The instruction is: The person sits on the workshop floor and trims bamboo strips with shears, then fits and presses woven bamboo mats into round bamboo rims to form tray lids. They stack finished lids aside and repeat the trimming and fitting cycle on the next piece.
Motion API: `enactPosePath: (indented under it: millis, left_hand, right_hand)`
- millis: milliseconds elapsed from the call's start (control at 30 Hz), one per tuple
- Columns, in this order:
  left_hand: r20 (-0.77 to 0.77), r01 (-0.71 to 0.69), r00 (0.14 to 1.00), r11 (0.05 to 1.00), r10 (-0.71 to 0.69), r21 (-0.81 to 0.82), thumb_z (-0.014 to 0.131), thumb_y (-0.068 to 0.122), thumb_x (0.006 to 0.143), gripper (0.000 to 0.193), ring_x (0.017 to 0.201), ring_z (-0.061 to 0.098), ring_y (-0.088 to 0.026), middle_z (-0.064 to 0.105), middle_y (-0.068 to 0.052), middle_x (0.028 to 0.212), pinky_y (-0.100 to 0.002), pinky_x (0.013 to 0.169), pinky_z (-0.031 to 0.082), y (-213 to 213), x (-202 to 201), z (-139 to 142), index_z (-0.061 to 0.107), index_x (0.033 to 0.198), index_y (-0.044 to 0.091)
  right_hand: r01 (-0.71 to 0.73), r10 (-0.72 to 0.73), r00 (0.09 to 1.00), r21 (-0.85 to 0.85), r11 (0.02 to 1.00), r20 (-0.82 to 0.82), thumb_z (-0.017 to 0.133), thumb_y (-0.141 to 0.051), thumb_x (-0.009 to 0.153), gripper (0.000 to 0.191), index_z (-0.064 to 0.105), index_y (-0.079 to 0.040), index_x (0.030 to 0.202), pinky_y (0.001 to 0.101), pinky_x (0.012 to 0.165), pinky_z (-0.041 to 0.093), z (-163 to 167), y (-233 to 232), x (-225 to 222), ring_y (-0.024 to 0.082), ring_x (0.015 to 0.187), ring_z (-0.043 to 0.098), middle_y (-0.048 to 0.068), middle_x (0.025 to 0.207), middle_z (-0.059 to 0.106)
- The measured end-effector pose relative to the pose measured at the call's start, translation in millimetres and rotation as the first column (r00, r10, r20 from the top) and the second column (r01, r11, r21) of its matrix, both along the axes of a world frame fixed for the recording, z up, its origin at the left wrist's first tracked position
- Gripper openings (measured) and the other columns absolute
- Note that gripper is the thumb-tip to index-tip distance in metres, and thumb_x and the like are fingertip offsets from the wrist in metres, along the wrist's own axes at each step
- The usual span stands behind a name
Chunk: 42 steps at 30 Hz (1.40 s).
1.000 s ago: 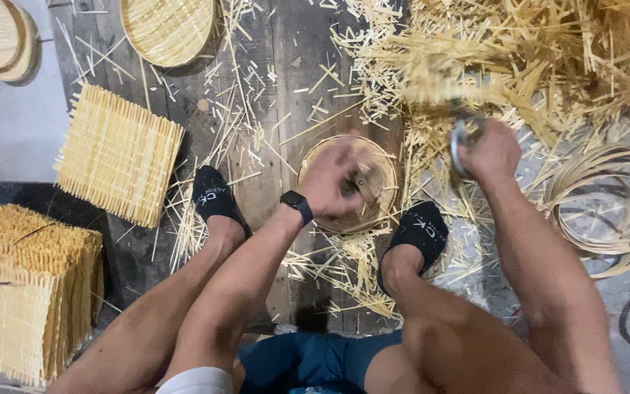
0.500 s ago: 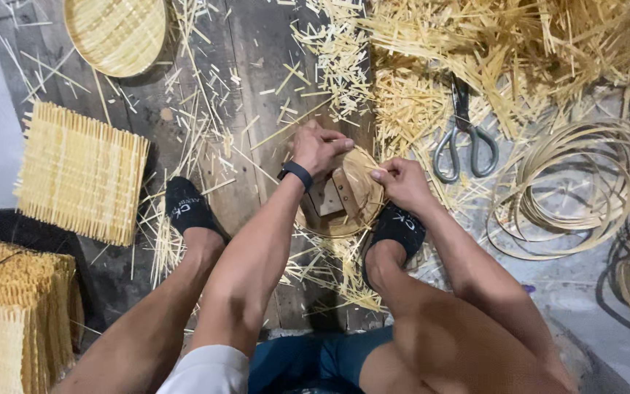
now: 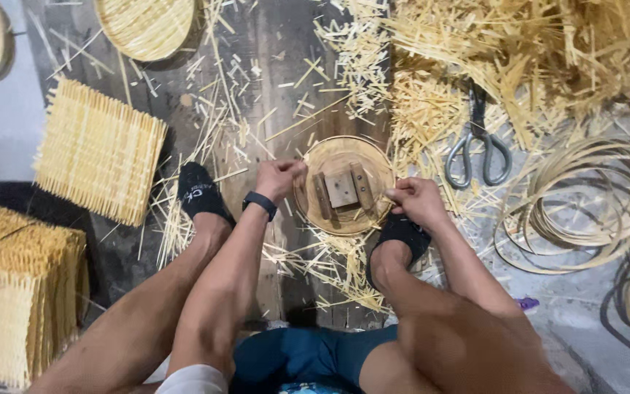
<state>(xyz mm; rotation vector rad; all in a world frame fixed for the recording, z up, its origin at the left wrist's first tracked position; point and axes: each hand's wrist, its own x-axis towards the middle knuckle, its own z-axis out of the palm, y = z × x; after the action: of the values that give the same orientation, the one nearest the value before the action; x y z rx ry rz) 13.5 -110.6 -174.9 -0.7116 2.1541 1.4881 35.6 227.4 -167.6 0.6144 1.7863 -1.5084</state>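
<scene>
Clearly the work is somewhere in the middle. At far left a tall bundle of bamboo sticks (image 3: 20,292) stands ready, and beside it lies a flat woven mat (image 3: 100,160); a finished round tray (image 3: 147,25) rests above. The left hand (image 3: 278,179) is closed in a fist at the left rim of the round wooden form (image 3: 344,186), which lies on the floor between the two feet, with small wooden blocks on top. The right hand (image 3: 417,201) pinches its right edge with curled fingers. No weaving sits on the form yet. Further right, scissors (image 3: 479,146) lie unused among cut slivers, and coiled bamboo strips (image 3: 585,204) wait, so I judge much remains.
</scene>
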Motion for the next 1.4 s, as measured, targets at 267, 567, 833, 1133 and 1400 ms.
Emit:
enactPosePath:
  millis: [267, 567, 833, 1133, 1400]
  left_hand:
    - [0.246, -0.252, 0.937, 0.968, 0.247, -0.011, 0.091, 0.006, 0.075, 0.027, 0.056, 0.062, -0.013, 0.074, -0.007, 0.075, -0.029, 0.047, 0.049, 3, -8, 1, 0.079, 0.098, -0.002]
    - [0.459, -0.516, 0.854, 0.518, 0.246, 0.682, 0.054, 0.010, 0.100, 0.029, 0.103, 0.074, -0.028, 0.070, -0.020, 0.122, -0.043, 0.093, 0.063, 36, 59, 43, 0.059, 0.125, -0.003]
    - [0.364, -0.592, 0.806, 0.646, 0.467, 0.482, 0.056, 0.005, 0.101, 0.023, 0.086, 0.072, -0.032, 0.071, -0.022, 0.107, -0.038, 0.076, 0.065, 83, 77, 9, 0.061, 0.117, -0.011]
    - [-0.440, 0.168, 0.897, 0.957, -0.049, 0.235, 0.066, 0.011, 0.094, 0.056, 0.117, 0.066, -0.026, 0.066, -0.014, 0.133, -0.041, 0.103, 0.054, 10, 31, 95, 0.051, 0.147, 0.005]
    - [-0.571, -0.013, 0.821, 0.998, -0.021, -0.056, 0.049, 0.051, 0.108, 0.055, 0.093, 0.073, -0.023, 0.074, -0.018, 0.120, -0.035, 0.078, 0.059, 89, -4, 120, 0.060, 0.144, 0.010]
  right_hand:
    - [0.020, -0.019, 0.998, 0.013, 1.000, -0.062, 0.081, -0.013, 0.089, 0.021, 0.071, 0.005, 0.097, 0.0290, 0.058, 0.055, -18, 0, 3, 0.015, 0.064, 0.065, 0.009, 0.080, 0.072]
    - [0.264, -0.188, 0.953, -0.353, 0.898, 0.236, 0.065, -0.011, 0.097, 0.017, 0.064, 0.005, 0.091, 0.0356, 0.067, 0.066, 23, -17, 9, 0.025, 0.072, 0.075, 0.018, 0.083, 0.073]
    - [0.270, -0.252, 0.962, -0.194, 0.943, 0.108, 0.064, -0.008, 0.098, 0.016, 0.059, 0.006, 0.094, 0.0389, 0.061, 0.064, -13, -46, 19, 0.026, 0.069, 0.072, 0.016, 0.080, 0.069]
    - [0.061, -0.150, 0.968, -0.389, 0.919, -0.203, 0.081, -0.029, 0.077, 0.093, 0.023, -0.005, 0.146, 0.0399, 0.089, 0.062, 91, -41, -28, 0.025, 0.113, 0.065, 0.019, 0.135, 0.050]
    - [0.139, -0.208, 0.950, -0.280, 0.950, -0.233, 0.084, -0.031, 0.072, 0.091, 0.031, 0.001, 0.139, 0.0501, 0.094, 0.061, 116, -73, -46, 0.032, 0.109, 0.066, 0.020, 0.123, 0.054]
